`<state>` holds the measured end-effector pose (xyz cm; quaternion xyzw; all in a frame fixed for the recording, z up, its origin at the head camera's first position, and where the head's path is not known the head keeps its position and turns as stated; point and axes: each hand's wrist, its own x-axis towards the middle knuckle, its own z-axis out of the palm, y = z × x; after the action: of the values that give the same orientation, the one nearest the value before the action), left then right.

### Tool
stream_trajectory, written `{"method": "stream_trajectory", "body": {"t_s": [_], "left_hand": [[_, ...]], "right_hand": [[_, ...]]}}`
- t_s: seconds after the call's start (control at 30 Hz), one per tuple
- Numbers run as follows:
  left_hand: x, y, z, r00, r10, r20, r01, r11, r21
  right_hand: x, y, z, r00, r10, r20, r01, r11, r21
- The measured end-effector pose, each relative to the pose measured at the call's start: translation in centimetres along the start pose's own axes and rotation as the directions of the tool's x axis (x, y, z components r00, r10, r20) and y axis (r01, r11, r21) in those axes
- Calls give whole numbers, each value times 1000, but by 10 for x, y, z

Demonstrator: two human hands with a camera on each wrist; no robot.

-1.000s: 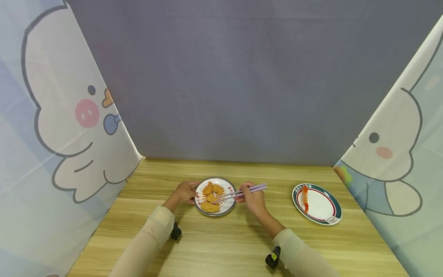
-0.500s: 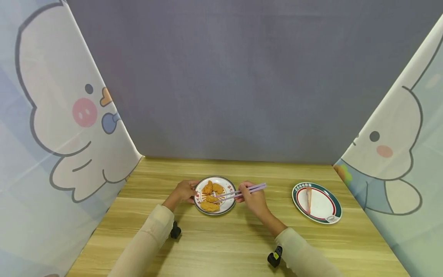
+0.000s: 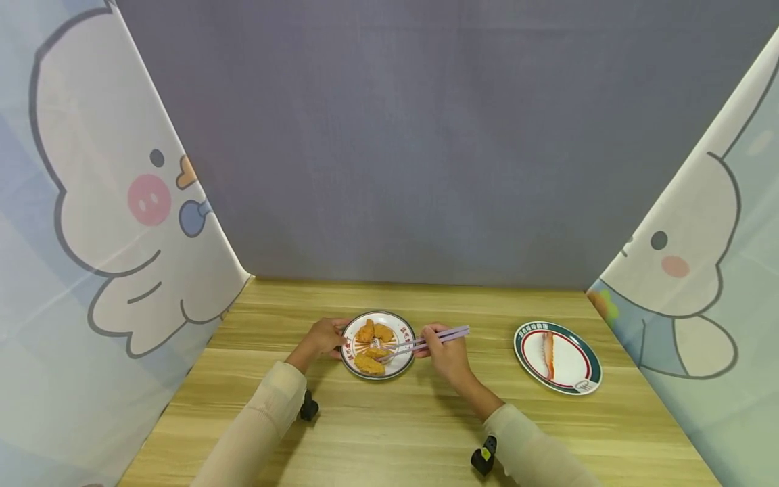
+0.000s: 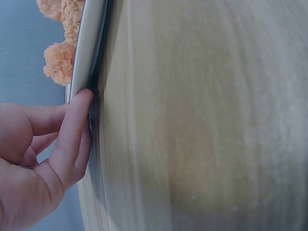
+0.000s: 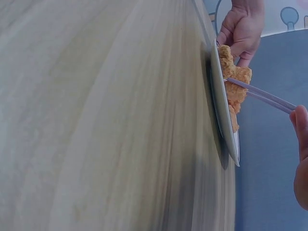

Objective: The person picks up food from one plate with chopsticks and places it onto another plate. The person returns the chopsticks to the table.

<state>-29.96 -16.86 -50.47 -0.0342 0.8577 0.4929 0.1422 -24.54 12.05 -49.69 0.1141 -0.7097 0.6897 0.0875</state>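
Well, I'm seeing the left hand (image 3: 325, 337) pinching the left rim of the plate (image 3: 398, 364), its fingertips curling over and under the edge in the left wrist view. The right hand (image 3: 447, 352) is gripping the purple chopsticks (image 3: 453, 333), its fingers closing round them just beside the plate's right rim. Their thin ends are reaching left over the plate and touching the near nuggets (image 3: 369, 365); I'm not managing to tell whether they're pinching one. Two nuggets are lying close together at the near side, two more at the far side.

Well to the right, I'm viewing a green-rimmed plate (image 3: 572, 358), with an orange-and-white strip (image 3: 549, 355) lying left of its middle. Both plates are resting on the wooden table (image 3: 389, 433). Grey cloth (image 3: 389, 135) is hanging along the far side, and cartoon-printed panels (image 3: 103, 203) are standing left and right.
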Motion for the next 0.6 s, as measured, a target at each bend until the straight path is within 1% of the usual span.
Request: {"method": "stream_trajectory", "body": {"t_s": [0.4,0.6], "left_hand": [[-3,2,-2,1000,10,7,-10,1000,11],[-2,0,-2,1000,20,4,-20,1000,20]], "right_hand": [[3,-4,-9,1000,-24,-19,25,1000,13],[2,-4,-17,998,-50,-47,50,999,-1]]}}
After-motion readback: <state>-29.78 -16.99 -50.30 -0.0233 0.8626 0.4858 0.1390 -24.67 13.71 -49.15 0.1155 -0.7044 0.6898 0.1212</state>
